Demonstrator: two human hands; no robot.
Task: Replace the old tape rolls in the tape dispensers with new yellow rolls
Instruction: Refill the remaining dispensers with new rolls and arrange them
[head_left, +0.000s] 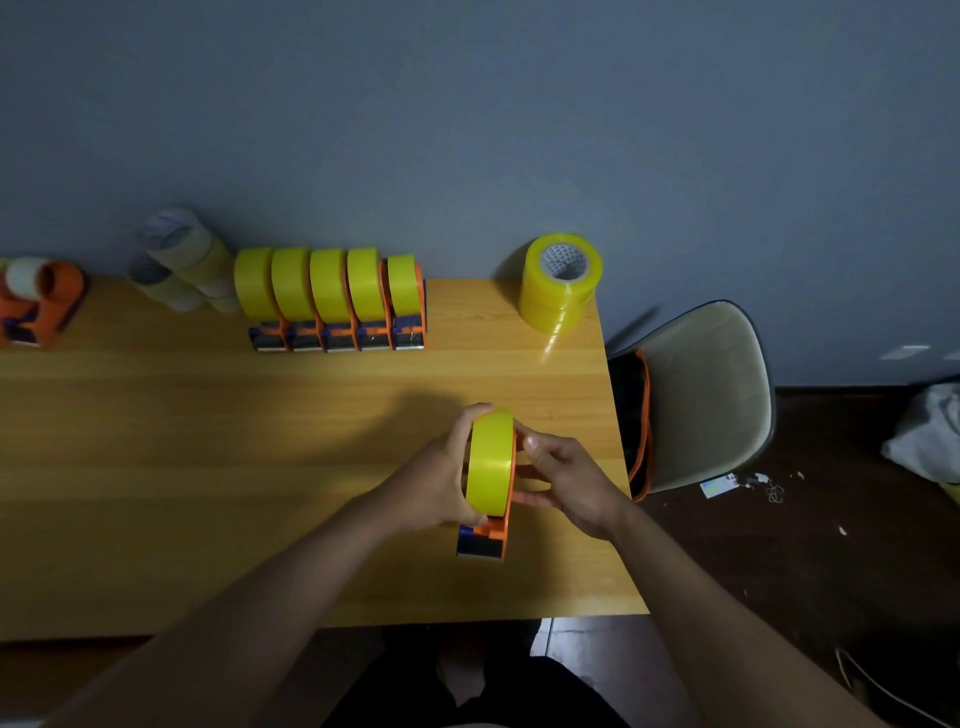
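Note:
An orange tape dispenser (491, 535) stands on the wooden table (208, 467) near its right front. A yellow roll (491, 462) sits in it. My left hand (441, 480) grips the roll from the left, fingers curled over its top and bottom. My right hand (566, 480) holds the dispenser's orange side plate from the right. A row of several dispensers with yellow rolls (332, 296) stands at the back. A stack of new yellow rolls (561, 283) stands at the back right.
Several pale old rolls (182, 262) are piled at the back left beside an orange dispenser holding a pale roll (39, 299). A beige chair (701, 395) with an orange-handled bag stands right of the table. The wall runs close behind.

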